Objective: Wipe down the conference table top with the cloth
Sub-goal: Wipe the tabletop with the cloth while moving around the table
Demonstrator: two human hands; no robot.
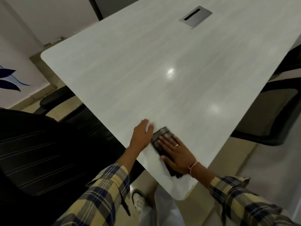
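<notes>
1. The right hand (176,154) lies flat and open on the dark folded cloth (160,136) near the corner of the pale grey table top (146,70)
2. The left hand (141,134) rests open just beside it

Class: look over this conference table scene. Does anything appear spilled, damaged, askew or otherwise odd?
Nothing stands out. The table top is bare and unmarked, its cable hatch sits flush, and the right hand presses the dark cloth flat beside the left hand.

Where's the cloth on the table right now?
Head view: the dark cloth lies flat near the table's nearest corner, pressed under the right hand, with the left hand resting just beside it.
</notes>
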